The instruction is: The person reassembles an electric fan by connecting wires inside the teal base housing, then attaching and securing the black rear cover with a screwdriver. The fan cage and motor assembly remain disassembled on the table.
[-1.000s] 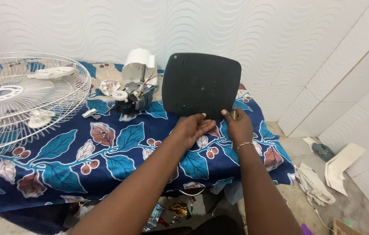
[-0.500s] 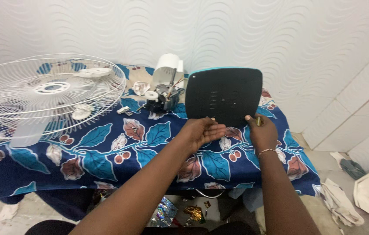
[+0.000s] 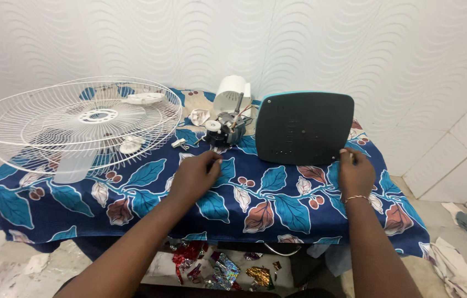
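A dark, rounded-square fan base plate with a teal rim stands on its edge on the leaf-print cloth. My right hand grips its lower right corner and keeps it upright. My left hand hovers low over the cloth to the left of the plate, with its fingers curled downward and the tips hidden. Just beyond it are a bare fan motor with loose wires and a small white clip.
A large white wire fan grille lies over the table's left half, with a white motor cover at the back by the wall. Shiny wrappers litter the floor under the table, and rags lie on the floor to the right.
My left hand has let go of the plate's bottom edge and moved left over the cloth. My right hand still holds the plate. The view has swung left.
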